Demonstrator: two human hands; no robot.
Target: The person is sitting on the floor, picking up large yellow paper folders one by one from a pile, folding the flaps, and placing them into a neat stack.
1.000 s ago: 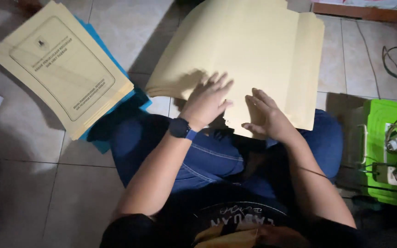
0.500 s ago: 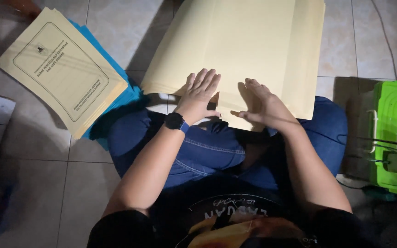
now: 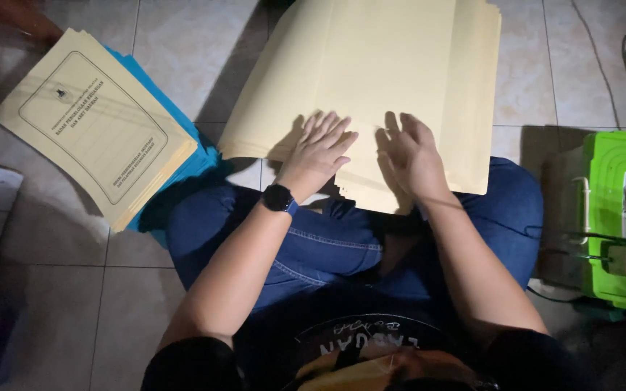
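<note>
The stack of plain manila folders [image 3: 393, 80] lies partly on the tiled floor [image 3: 182, 43] and partly across the person's lap, its near edge resting on the blue denim knees. Its long axis runs away from the person, toward the top of the view, tilted slightly rightward. The sheets are matte, pale yellow card, rectangular, with a darker strip along the right margin where the layers are offset.

The left hand [image 3: 318, 150] lies flat, palm down, on the lower left part of the stack, fingers [image 3: 332, 130] spread and extended, gripping nothing. A dark round wristwatch [image 3: 279, 198] sits on that wrist. The right hand [image 3: 411, 152] rests just beside it on the stack, fingers loosely extended and pointing away from the body; whether the thumb pinches an edge cannot be told.

To the left, well apart, a second pile of printed yellow covers [image 3: 96, 123] lies askew on blue folders [image 3: 201, 156]. At the right stands a bright green plastic box [image 3: 614, 224] bearing white plugs and cables.
</note>
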